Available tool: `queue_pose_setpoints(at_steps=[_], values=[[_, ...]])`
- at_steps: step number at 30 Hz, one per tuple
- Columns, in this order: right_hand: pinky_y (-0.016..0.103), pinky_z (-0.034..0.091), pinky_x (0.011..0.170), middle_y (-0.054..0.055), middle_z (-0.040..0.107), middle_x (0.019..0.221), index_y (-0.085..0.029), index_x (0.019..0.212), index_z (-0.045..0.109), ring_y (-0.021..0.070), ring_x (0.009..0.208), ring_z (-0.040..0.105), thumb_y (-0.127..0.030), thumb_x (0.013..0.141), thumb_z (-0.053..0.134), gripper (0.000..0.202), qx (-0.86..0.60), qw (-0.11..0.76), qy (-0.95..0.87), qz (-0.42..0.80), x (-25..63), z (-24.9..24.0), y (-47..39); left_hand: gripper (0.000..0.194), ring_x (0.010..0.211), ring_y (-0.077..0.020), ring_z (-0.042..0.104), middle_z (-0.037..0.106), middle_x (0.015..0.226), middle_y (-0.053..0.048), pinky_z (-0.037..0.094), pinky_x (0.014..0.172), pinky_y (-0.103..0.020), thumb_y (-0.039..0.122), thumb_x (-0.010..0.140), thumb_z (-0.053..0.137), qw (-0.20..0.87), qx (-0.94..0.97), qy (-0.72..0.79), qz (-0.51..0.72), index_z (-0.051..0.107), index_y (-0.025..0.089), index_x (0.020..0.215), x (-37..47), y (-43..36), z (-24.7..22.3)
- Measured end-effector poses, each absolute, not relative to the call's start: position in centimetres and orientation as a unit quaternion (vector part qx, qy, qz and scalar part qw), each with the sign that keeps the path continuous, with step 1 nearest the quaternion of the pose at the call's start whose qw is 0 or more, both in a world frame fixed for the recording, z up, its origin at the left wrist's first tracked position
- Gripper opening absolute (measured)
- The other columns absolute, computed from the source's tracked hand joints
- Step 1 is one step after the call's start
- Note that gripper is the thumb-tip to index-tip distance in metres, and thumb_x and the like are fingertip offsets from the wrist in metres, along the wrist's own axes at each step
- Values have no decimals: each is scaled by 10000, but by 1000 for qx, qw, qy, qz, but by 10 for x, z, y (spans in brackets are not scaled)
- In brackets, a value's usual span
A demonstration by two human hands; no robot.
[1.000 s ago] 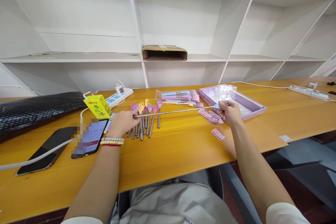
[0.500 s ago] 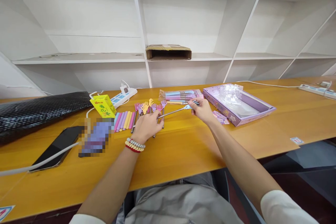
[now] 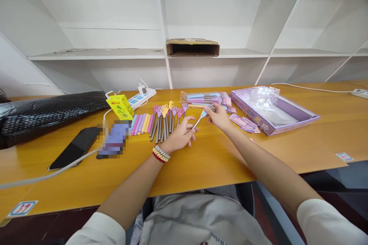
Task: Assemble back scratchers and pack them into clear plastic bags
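My right hand [image 3: 217,116] pinches a telescopic back scratcher [image 3: 204,113] by its light blue claw end. The metal rod slants down to my left hand [image 3: 181,134], whose fingers loosely surround its lower end; they partly hide it. Just left of my left hand lies a group of similar back scratchers [image 3: 165,111] with yellow, pink and purple claws and bare metal rods. Beyond them, on the left, is a row of pastel handle sleeves [image 3: 143,124]. Behind my hands rests a clear bag of more back scratchers [image 3: 204,97].
A purple open box [image 3: 264,128] with clear plastic stands right, small printed cards [image 3: 244,123] beside it. Left are a yellow drink carton [image 3: 120,108], a power strip [image 3: 143,98], a black phone [image 3: 76,147], a blurred object and a black wrapped roll [image 3: 51,116]. Shelves rise behind.
The back scratcher's visible rod has become much shorter between my hands. My left hand has come away from the loose group, closer to my right hand. The view has shifted slightly.
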State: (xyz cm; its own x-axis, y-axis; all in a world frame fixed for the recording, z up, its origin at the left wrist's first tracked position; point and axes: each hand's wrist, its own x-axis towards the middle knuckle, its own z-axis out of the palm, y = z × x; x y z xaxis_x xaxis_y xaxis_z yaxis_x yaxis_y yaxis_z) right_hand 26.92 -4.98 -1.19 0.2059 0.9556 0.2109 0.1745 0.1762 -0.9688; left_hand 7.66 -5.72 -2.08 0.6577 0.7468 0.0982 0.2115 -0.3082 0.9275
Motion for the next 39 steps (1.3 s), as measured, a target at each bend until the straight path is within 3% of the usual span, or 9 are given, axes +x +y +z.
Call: queue_pose_setpoints(at_steps=[4,10,15,18,20,25,31,39], values=[[183,279,307,-6,605,587,-178,726,479,78,350,482,-531,682,639,390,-461,584,-478,467,265,-32,-53,456,695,-165,646,575,1050,-124,520,473,-260,329,819,514,574,704,297,295,270,228,1191,85,-58,-29],[182,305,346,-1,632,630,-163,766,541,81,422,504,-438,623,722,359,-387,557,-463,571,257,-46,-64,422,786,-181,651,625,1014,-109,549,622,-333,348,831,509,572,682,291,351,284,214,1162,91,-61,-35],[181,293,367,-26,562,539,-159,701,578,70,429,465,-428,651,702,300,-379,573,-434,582,257,-43,-64,437,767,-164,636,681,892,-71,505,717,-319,359,838,498,470,758,297,341,376,202,1227,86,-60,-32],[188,287,362,-20,562,554,-176,720,570,80,427,472,-441,651,693,300,-377,603,-384,589,267,-40,-60,323,691,-154,618,678,824,-58,482,666,-280,392,829,484,343,784,361,371,542,181,1067,71,-50,-23],[197,284,359,-13,565,561,-175,730,578,77,406,451,-448,633,697,313,-398,610,-371,576,275,-39,-58,277,647,-147,596,660,748,-43,458,633,-263,407,810,487,215,782,435,391,608,176,901,57,-37,-16],[204,206,358,-32,505,490,-170,692,582,65,368,359,-480,625,667,328,-494,604,-377,499,285,-41,-54,254,651,-177,585,627,643,-17,406,630,-277,372,785,453,-7,715,610,340,633,195,817,22,-6,-10],[222,216,409,-47,413,456,-169,598,557,71,406,318,-490,642,627,331,-565,557,-450,410,283,-52,-49,280,808,-261,603,672,822,-82,406,639,-328,379,775,432,-50,719,650,243,644,204,828,16,0,-15],[239,261,477,-32,418,465,-173,570,533,105,469,362,-498,724,498,361,-635,473,-541,283,287,-60,-45,279,853,-266,602,659,858,-106,433,660,-340,368,786,425,-44,733,648,202,641,193,809,24,-1,-21]])
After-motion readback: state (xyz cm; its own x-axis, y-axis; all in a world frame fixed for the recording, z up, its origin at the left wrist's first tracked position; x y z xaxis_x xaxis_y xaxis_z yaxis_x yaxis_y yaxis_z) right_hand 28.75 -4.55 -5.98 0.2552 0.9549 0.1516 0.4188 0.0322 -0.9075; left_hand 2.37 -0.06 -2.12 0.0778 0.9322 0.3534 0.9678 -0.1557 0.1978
